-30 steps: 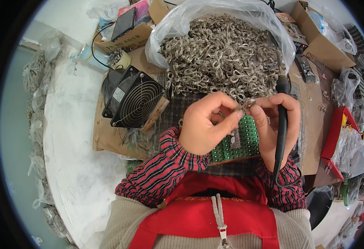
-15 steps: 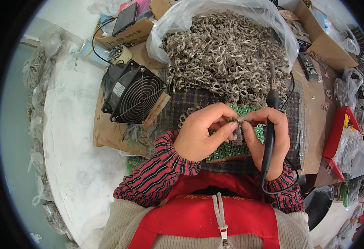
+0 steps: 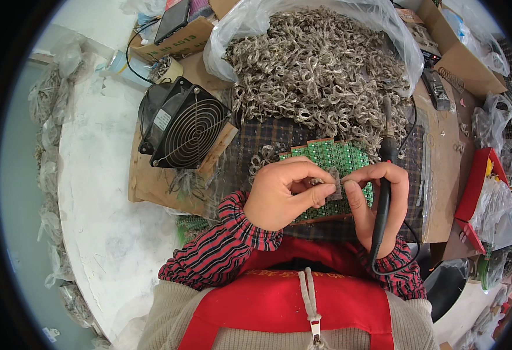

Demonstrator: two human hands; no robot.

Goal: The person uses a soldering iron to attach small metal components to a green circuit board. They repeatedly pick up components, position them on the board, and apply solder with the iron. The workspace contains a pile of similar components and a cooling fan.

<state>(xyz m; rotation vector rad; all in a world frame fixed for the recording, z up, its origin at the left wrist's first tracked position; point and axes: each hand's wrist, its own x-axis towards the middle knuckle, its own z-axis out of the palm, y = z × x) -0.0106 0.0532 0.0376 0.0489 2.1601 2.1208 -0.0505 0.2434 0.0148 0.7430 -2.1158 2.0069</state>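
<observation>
My left hand (image 3: 284, 192) and my right hand (image 3: 378, 201) meet over a green circuit board (image 3: 331, 157) lying on a checked cloth. Between the fingertips of both hands sits a small grey metal part (image 3: 333, 185). My right hand also grips a black soldering iron (image 3: 382, 198), its handle running down along the palm and its cable looping at my wrist. Just beyond the board lies a big heap of silvery metal rings (image 3: 311, 64) spilling out of a clear plastic bag.
A black square fan (image 3: 183, 125) stands on cardboard to the left of the board. Cardboard boxes (image 3: 460, 58) and a black remote-like device (image 3: 437, 87) lie at the back right. A red tray (image 3: 477, 192) is on the right. White tabletop (image 3: 98, 204) stretches left, edged with plastic bags.
Both hands have drawn nearer to me and lower over the board, fingertips still together on the small part. The soldering iron has stayed in my right hand.
</observation>
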